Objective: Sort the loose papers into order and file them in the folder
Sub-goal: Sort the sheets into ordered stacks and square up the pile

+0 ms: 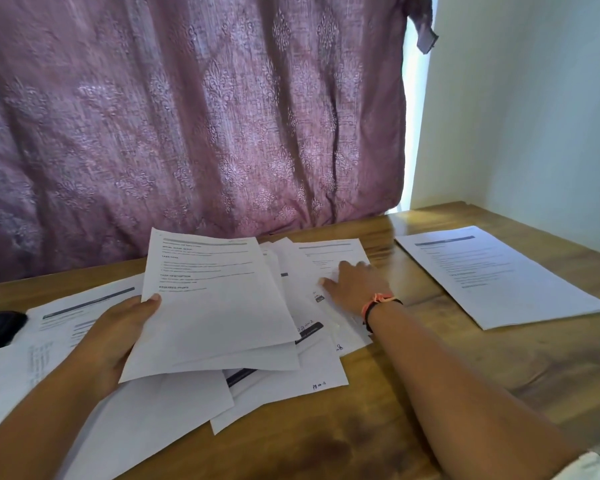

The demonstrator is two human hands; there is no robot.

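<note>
The left hand (118,341) gripped a sheaf (215,306), thumb on top, raised over the loose pile (291,386). The right hand (354,285) lay flat, fingers extended, pressing the pile's far side. One sheet (499,275) lay apart on the counter (413,393), beyond the right hand. No folder was identified. Judgement: next-page selection was in hand. Slide a single page free, verify its handwritten number, and keep the sheaf square.
</note>
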